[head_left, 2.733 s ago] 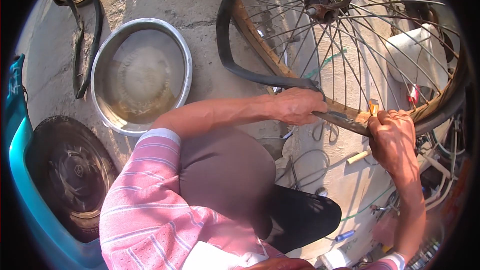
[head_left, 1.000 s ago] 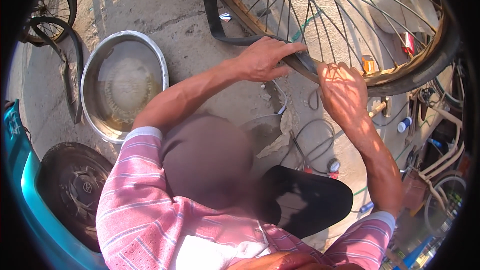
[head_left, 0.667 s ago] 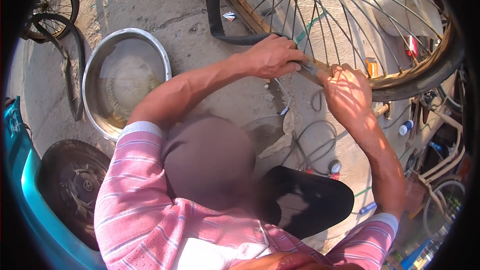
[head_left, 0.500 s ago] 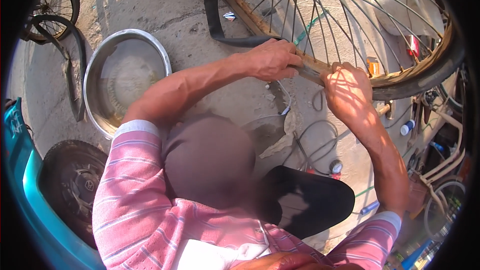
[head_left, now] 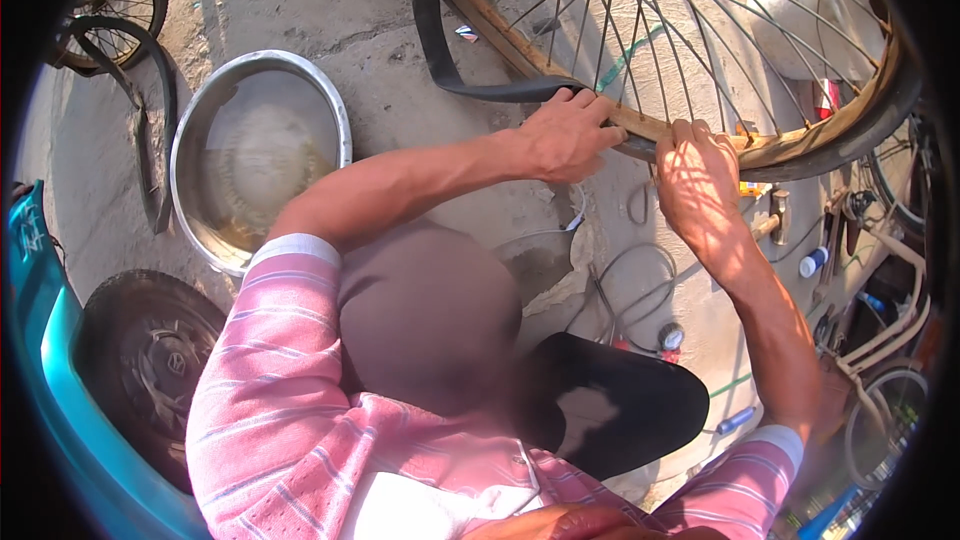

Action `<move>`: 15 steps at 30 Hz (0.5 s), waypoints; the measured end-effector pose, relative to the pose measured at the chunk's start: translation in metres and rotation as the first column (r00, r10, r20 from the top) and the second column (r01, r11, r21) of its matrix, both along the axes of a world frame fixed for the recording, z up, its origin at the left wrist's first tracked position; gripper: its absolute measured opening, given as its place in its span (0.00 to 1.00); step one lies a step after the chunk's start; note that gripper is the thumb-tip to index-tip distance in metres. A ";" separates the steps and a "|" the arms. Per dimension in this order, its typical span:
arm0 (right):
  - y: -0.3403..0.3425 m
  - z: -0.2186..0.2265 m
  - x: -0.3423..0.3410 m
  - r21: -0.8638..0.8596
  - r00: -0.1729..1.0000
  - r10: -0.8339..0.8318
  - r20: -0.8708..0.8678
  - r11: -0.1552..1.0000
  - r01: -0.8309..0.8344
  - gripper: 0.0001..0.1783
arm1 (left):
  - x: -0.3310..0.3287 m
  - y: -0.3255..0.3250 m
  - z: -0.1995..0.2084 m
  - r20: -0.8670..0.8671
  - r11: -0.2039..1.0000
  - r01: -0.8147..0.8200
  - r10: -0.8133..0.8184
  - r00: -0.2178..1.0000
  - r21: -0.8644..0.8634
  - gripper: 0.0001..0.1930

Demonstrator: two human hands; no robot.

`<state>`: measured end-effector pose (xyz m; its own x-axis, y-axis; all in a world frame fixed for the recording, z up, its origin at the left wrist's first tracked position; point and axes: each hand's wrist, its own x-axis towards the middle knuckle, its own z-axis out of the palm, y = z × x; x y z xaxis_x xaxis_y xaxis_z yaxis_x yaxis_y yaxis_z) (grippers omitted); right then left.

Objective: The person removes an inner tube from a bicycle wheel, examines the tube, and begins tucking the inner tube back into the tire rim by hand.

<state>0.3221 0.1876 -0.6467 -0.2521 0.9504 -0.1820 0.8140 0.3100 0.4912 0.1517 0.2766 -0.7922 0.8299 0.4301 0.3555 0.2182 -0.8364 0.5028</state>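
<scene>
A rusty spoked bicycle wheel (head_left: 700, 30) stands in front of me, its rim (head_left: 790, 145) brown and bare along the lower edge. A black tyre (head_left: 440, 50) hangs loose off the rim's left side. My left hand (head_left: 565, 135) grips the rim's lower edge where the tyre meets it. My right hand (head_left: 700, 180) is just to its right, fingers curled over the same rim. Both arms wear pink striped sleeves.
A metal basin (head_left: 195, 140) holding water sits on the concrete at left. Below it lies a car wheel (head_left: 150, 360) against a teal shape (head_left: 40, 330). A white jug (head_left: 810, 10), a hammer (head_left: 772, 220), a pressure gauge (head_left: 670, 337) and hoses lie at right.
My right hand has risen from just below the rim and closed its fingers over it. My left hand has kept its hold and shifted slightly along the rim.
</scene>
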 end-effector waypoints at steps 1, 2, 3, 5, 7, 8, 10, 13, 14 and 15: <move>0.005 -0.002 -0.005 -0.029 1.000 -0.001 0.015 1.000 0.002 0.07 | -0.004 0.005 -0.002 -0.023 0.999 0.019 -0.019 1.000 -0.029 0.24; 0.013 -0.005 -0.011 -0.022 1.000 0.020 -0.005 1.000 -0.020 0.07 | -0.011 0.010 -0.006 -0.047 0.998 0.034 -0.036 0.998 -0.059 0.24; 0.010 0.002 -0.011 -0.068 0.998 -0.030 0.048 0.997 0.034 0.07 | -0.004 0.008 -0.004 -0.032 0.997 0.049 -0.051 0.998 -0.057 0.24; 0.009 0.013 -0.015 -0.152 0.986 -0.118 0.121 0.979 0.136 0.06 | 0.006 0.005 -0.002 0.059 0.996 0.073 -0.069 0.996 -0.060 0.24; 0.011 0.013 -0.023 -0.187 0.986 -0.118 0.119 0.972 0.139 0.06 | -0.001 0.004 -0.003 0.071 0.995 0.069 -0.064 0.995 -0.074 0.24; 0.011 0.013 -0.025 -0.222 0.985 -0.120 0.123 0.964 0.145 0.06 | -0.004 0.002 -0.003 0.089 0.994 0.069 -0.061 0.994 -0.089 0.24; -0.001 -0.001 -0.018 -0.177 0.998 -0.056 0.028 0.982 0.060 0.10 | -0.006 0.001 -0.003 0.091 0.992 0.072 -0.062 0.994 -0.107 0.24; -0.012 -0.020 -0.024 0.002 0.992 0.030 -0.126 1.000 -0.030 0.19 | -0.005 0.000 -0.004 0.151 0.982 0.102 -0.078 0.986 -0.161 0.24; -0.010 -0.022 -0.024 0.003 0.992 0.030 -0.125 1.000 -0.030 0.19 | -0.003 0.000 -0.003 0.205 0.973 0.128 -0.088 0.975 -0.193 0.23; -0.005 -0.023 -0.025 0.001 0.983 -0.004 -0.181 1.000 0.004 0.18 | -0.002 0.003 -0.006 0.201 0.973 0.129 -0.090 0.975 -0.191 0.23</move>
